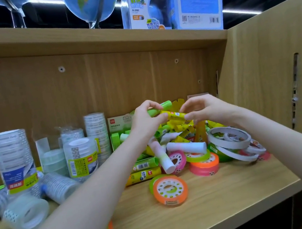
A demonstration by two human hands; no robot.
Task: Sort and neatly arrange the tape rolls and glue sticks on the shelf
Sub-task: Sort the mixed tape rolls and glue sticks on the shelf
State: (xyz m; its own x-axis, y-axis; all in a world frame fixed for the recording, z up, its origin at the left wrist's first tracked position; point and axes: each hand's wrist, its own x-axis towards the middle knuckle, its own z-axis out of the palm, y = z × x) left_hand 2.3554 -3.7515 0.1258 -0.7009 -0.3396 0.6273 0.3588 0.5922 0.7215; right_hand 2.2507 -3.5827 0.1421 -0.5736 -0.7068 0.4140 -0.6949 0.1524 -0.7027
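Glue sticks (172,115): two in hand, raised above the mixed heap (178,139) at the far right of the shelf (229,187). Your left hand (147,121) curls round a green stick and one end of a yellow one; your right hand (204,110) pinches the yellow stick's other end.

Orientation: yellow stick's long axis runs left to right, dipping slightly toward the right. Green stick lies nearly level, its cap end pointing right and far.

Hazards: holding two sticks in one hand is loose, so either could slip into the heap and roll. The white tube (187,147) and the coloured tape rolls (204,163) below look unsteady, and a dropped stick could scatter them toward the near edge.
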